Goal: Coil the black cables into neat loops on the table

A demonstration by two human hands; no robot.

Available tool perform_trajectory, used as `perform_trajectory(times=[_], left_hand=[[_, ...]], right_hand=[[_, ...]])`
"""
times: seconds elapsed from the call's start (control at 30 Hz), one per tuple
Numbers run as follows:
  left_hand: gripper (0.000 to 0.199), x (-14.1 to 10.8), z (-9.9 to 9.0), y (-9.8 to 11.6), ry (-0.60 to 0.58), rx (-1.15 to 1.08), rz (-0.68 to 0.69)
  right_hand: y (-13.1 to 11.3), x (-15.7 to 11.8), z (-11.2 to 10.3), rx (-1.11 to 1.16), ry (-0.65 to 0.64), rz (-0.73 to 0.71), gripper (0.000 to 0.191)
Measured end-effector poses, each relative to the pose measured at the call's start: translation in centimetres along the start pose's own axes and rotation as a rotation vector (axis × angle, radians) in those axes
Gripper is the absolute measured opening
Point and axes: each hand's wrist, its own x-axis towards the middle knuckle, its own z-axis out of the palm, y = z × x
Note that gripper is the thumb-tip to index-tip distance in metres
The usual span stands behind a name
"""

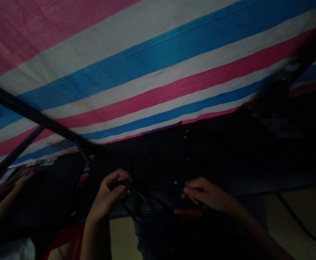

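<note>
In the dim head view, my left hand [114, 191] is closed around a black cable [140, 195], with thumb and fingers pinched near its end. Loops of the cable hang below that hand, over the dark table's front edge. My right hand [198, 191] is to the right with its fingers closed together; what they hold, if anything, is too dark to tell. Between the hands, nearer the right one, a small whitish piece [175, 182] shows on the dark table [163, 151]. Another dark loop of cable [144, 152] lies behind my left hand.
Striped sheeting [158, 76] hangs behind the table. A dark metal frame [33, 113] crosses at the left. Another person's hand [25, 177] rests at the far left. A red stool [63, 240] stands below, and unclear items [274, 94] lie at the back right.
</note>
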Motion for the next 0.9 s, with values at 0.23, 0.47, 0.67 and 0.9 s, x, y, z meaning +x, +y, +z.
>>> perform_trajectory(times=[0.23,0.47,0.67,0.9], left_hand=[[0.008,-0.1,2.6,1.9,0.148,0.254,0.220],[0.013,1.3,3.1,1.5,0.176,0.445,0.350],[0.029,2.8,4.7,0.1,0.647,0.502,0.378],[0.032,3.4,6.2,0.4,0.622,0.484,0.487]], right_hand=[[3.3,-0.6,-0.3,-0.251,-0.100,0.190,0.041],[1.2,-0.6,-4.3,-0.388,0.134,0.003,0.040],[-0.2,-0.7,-6.1,-0.361,-0.035,0.124,0.048],[2.8,1.5,-2.7,-0.320,-0.251,0.205,0.045]])
